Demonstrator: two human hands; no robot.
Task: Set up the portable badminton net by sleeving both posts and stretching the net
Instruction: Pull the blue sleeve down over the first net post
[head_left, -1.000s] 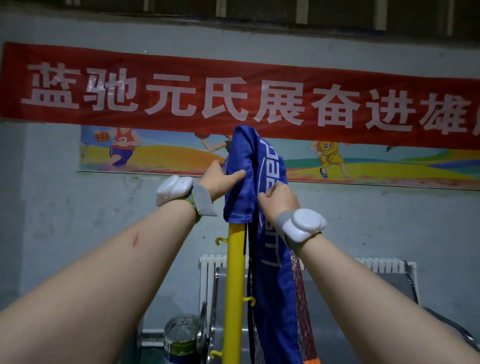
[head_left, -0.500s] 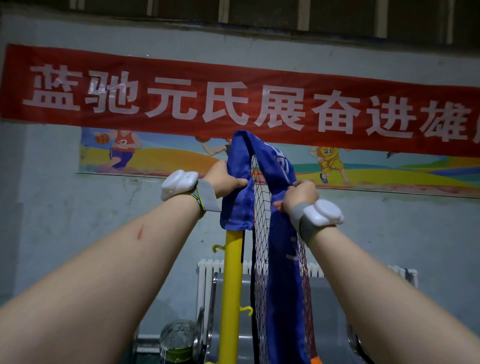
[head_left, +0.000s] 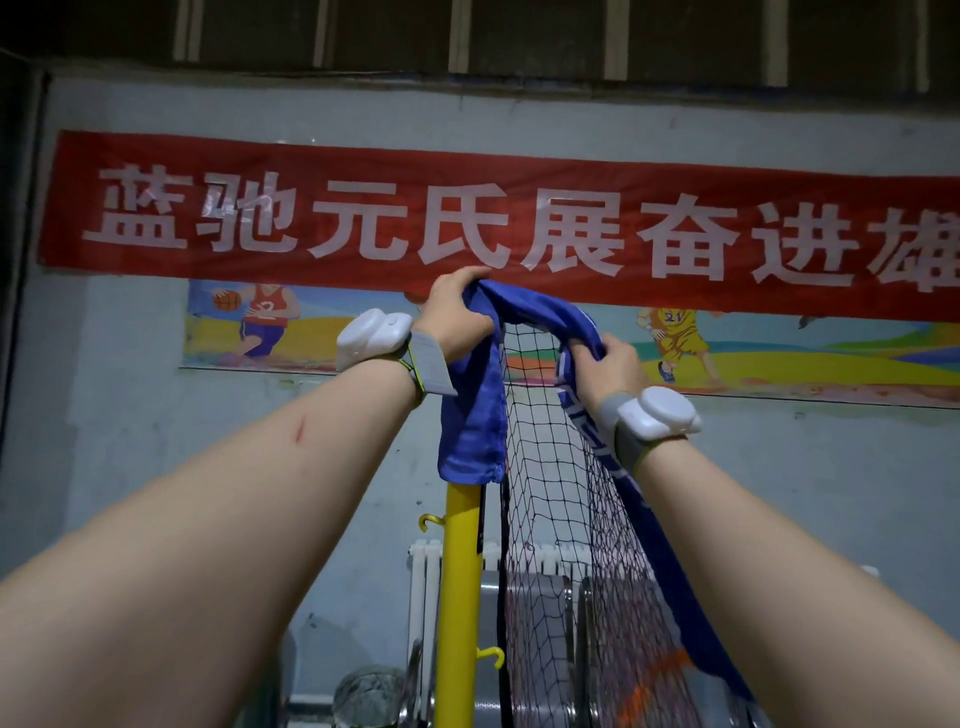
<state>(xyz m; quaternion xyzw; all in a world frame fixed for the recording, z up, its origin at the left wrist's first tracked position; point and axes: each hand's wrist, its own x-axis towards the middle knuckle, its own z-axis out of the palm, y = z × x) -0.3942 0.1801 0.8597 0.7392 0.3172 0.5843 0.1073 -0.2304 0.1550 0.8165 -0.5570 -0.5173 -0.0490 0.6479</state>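
- At the centre of the frame, a yellow post (head_left: 460, 597) stands upright, its top hidden inside the blue sleeve (head_left: 475, 410) of the net.
- The left hand (head_left: 457, 317) sits at the top of the post, fingers (head_left: 467, 275) clenched around the bunched upper end of the sleeve.
- The right hand (head_left: 608, 369), just right of centre, has its fingers clenched on the blue top band (head_left: 540, 317), which arches from the left hand across to it.
- From the right hand the band runs down toward the lower right of the frame, white lettering showing on it.
- Black mesh (head_left: 550, 493) hangs between the sleeve and the band, spreading downward; an orange strip (head_left: 654, 680) shows near its lower edge.
- Small yellow hooks (head_left: 427, 521) stick out from the post below the sleeve.
- Each wrist carries a white device (head_left: 371, 332) on a grey strap.
- Across the upper frame, a red banner (head_left: 498, 218) with white characters hangs on the wall, a painted sports mural (head_left: 291, 327) below it.
- A white radiator (head_left: 423, 571) sits low behind the post.
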